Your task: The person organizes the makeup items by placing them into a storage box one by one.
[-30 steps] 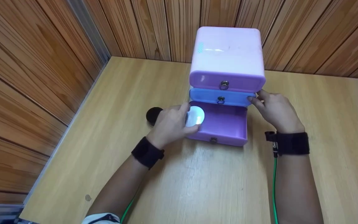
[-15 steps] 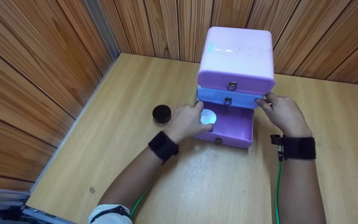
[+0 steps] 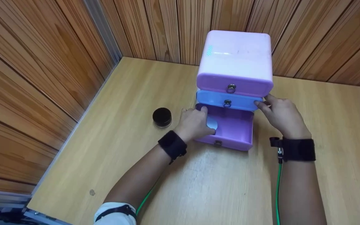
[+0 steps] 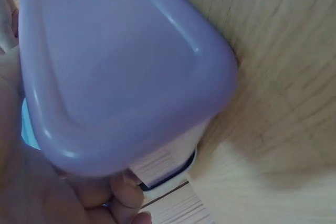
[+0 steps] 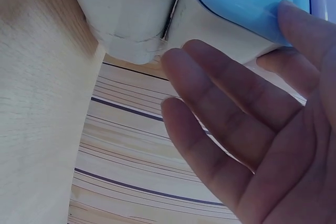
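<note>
My left hand [image 3: 194, 123] reaches over the left side of the pulled-out purple bottom drawer [image 3: 237, 125]. Its thumb and forefinger span a round, pale white-topped object [image 3: 212, 122] low inside the drawer; the hand hides part of it. In the left wrist view, other fingers [image 4: 126, 192] curl by the drawer's outer side. My right hand [image 3: 284, 115] pinches the right edge of the blue middle drawer [image 3: 244, 102], thumb on its front and forefinger behind. The right wrist view shows its other fingers [image 5: 210, 124] loosely spread beside the cabinet.
The drawer cabinet [image 3: 236, 56], pink on top with a purple top drawer [image 3: 245, 86], stands near the wooden back wall [image 3: 195, 25]. A small dark-lidded jar [image 3: 162, 117] is on the table [image 3: 130, 125] left of the left hand. Green cables [image 3: 277, 190] run along both forearms.
The left hand has moved right and lowered the white-topped object into the purple drawer. More of the dark-lidded jar shows. The right hand keeps its hold on the blue drawer; the head view has shifted.
</note>
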Demonstrator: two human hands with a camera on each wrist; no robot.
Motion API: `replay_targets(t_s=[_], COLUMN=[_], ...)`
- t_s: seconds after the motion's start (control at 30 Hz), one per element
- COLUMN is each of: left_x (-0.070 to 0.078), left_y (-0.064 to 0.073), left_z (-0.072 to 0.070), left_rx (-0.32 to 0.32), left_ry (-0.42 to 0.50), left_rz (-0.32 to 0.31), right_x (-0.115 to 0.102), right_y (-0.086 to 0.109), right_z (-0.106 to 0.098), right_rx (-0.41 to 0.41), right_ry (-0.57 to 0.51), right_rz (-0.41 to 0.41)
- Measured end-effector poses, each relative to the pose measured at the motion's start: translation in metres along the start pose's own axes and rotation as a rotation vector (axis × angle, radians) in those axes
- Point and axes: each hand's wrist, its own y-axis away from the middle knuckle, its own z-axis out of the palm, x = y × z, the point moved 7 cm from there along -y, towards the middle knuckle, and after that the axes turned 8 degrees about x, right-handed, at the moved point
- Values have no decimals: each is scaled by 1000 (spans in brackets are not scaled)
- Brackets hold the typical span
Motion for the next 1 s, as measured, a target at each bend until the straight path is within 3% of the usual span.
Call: replay_targets(t_s=[0.33,0.8,1.0], left_x=[6,17,22], left_y=[-5,-12,-16], left_z=[0,4,3], left_rx=[-25,-149,-168], left_ry=[-56,-222,-256], left_rz=[71,173,206], right_x=[-1,0,-2], right_y=[1,1,-1], right_z=[3,3,1], right_rx=[7,25,28], right_ry=[-25,-40,-43], right_rz=[-5,-23,-35])
